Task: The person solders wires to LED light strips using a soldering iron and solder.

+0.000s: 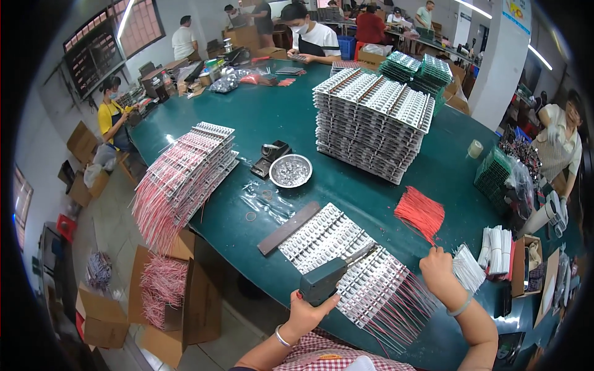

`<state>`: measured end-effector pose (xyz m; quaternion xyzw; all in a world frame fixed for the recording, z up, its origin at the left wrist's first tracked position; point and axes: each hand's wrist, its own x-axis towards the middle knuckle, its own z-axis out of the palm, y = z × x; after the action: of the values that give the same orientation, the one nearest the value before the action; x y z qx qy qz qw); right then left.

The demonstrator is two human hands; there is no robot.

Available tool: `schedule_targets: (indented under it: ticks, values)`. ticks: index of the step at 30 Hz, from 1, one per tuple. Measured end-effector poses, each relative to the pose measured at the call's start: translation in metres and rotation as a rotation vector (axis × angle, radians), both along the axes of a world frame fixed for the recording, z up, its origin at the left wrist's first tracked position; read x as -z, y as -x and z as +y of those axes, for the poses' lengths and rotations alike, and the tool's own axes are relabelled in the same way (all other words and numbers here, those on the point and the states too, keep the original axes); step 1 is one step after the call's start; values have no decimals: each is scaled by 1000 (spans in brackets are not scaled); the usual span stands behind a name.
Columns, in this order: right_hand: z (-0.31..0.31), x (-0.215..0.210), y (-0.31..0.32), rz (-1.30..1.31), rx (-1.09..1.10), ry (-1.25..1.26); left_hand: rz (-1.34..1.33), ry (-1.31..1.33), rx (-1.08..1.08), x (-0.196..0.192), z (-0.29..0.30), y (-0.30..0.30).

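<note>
My left hand is wrapped round the grip of a dark green pistol-shaped soldering gun. Its long metal nose lies over a white panel of small repeated units, flat on the table before me. Red and white wires trail from the panel's near right edge. My right hand is closed at the near tip of a bundle of red wires, its fingertips pinching a wire end. Just right of that hand lies a bundle of white wires.
A dark bar lies along the panel's left edge. Beyond it are a metal bowl of small bits, a wired panel stack and a tall panel stack. Cardboard boxes stand at the lower left. Other people work around the table.
</note>
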<state>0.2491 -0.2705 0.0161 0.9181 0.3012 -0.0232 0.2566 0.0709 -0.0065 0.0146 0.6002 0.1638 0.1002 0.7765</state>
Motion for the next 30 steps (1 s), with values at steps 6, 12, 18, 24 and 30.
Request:
schedule_targets:
  ticks: [6,12,18,24,30]
  values:
    - [2,1,-2,-1,-4,21,-7,-12,-9,1,2,-3]
    - [-7,11,-8,-56,-30,-22,68,-122,-30,18,-3,3]
    - [-40,43,-27,-178,-108,-93,-112,-225,37,20,-5,-7]
    - [-39,37,-37,-242,-185,-14,-160,-264,-14,9,-3,1]
    - [-51,42,-41,-233,-184,-13,-200,-309,-52,14,-5,-4]
